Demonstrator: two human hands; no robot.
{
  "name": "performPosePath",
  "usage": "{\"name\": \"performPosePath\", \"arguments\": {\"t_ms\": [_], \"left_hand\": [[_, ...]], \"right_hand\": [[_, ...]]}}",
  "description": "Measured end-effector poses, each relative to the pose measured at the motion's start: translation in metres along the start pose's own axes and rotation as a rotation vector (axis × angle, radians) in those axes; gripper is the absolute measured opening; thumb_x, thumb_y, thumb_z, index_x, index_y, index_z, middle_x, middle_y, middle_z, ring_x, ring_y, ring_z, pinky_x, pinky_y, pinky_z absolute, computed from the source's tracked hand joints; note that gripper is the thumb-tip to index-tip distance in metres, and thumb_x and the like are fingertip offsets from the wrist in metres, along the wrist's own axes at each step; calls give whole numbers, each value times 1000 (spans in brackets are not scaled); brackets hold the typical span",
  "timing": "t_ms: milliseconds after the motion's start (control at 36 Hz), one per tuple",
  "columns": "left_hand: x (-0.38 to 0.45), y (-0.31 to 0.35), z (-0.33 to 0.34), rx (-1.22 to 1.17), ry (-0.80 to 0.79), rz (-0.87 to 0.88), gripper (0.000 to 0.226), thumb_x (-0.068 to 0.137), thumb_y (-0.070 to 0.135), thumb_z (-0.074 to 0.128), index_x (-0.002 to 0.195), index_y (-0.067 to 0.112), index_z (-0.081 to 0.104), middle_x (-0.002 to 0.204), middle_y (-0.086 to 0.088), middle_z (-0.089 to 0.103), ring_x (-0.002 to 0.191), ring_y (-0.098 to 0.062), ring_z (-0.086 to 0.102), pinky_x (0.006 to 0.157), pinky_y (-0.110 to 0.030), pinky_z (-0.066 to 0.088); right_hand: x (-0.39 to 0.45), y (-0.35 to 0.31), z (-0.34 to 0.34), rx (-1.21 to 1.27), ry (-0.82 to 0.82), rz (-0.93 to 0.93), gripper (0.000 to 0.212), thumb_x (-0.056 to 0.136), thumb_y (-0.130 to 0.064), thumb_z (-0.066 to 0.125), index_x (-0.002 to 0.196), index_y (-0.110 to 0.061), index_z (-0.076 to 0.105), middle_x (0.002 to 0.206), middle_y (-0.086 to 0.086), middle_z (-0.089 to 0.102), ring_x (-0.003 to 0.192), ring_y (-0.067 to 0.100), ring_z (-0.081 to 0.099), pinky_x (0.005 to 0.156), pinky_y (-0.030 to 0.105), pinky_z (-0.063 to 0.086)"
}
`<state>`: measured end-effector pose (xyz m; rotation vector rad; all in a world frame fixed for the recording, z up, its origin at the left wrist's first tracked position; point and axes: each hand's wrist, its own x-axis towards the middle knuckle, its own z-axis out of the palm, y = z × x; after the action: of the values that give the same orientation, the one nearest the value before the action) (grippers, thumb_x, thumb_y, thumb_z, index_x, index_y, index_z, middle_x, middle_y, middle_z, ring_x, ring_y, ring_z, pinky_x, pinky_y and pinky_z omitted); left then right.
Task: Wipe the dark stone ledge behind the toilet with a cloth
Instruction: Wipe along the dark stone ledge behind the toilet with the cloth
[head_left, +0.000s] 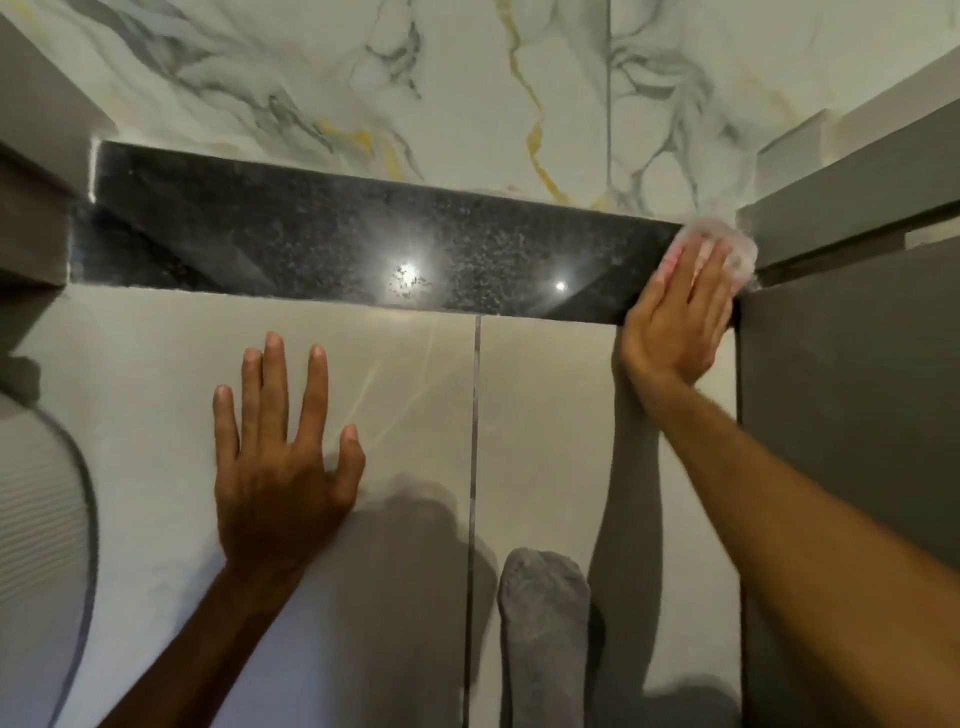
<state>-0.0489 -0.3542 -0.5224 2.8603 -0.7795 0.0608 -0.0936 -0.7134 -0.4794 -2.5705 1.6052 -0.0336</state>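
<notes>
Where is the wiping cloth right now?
In the head view, the pale pink cloth lies at the far right end of the dark stone ledge, pressed under the flat fingers of the right hand, beside the grey side panel.

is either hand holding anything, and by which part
Nothing is gripped: the right hand presses flat on the cloth on the ledge; the left hand lies on the wall.

The ledge (363, 244) is black with pale speckles, the cloth (727, 244) pale pink, the wall (415, 78) white marble with grey and gold veins, the sock (543, 603) grey.
</notes>
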Motion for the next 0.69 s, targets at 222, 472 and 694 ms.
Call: {"name": "performPosePath", "arguments": {"t_ms": [222,472,694], "left_hand": [[11,9,-34,-42,-159,-69,69,107,32,48,170,8,34,177,-27,27,165,-45,29,133,-66,28],[22,39,-224,-159,-270,-330,44,111,15,56,150,-5,60,157,-33,56,147,-49,56,122,-62,49],[-15,63,-459,-279,-277,-526,41,109,11,59,148,-3,63,154,-28,62,143,-47,60,115,-69,53]], "right_hand": [[-35,-80,-17,240,-220,-162,76,107,-3,52,172,-36,31,182,-6,27,165,26,36,123,46,46],[-140,-88,-173,334,-969,19,45,115,-38,53,157,-24,59,159,11,62,145,38,60,127,48,47],[-232,-139,-396,696,-1132,45,51,112,-57,47,159,-37,55,166,-9,55,155,24,52,121,43,53]]}}
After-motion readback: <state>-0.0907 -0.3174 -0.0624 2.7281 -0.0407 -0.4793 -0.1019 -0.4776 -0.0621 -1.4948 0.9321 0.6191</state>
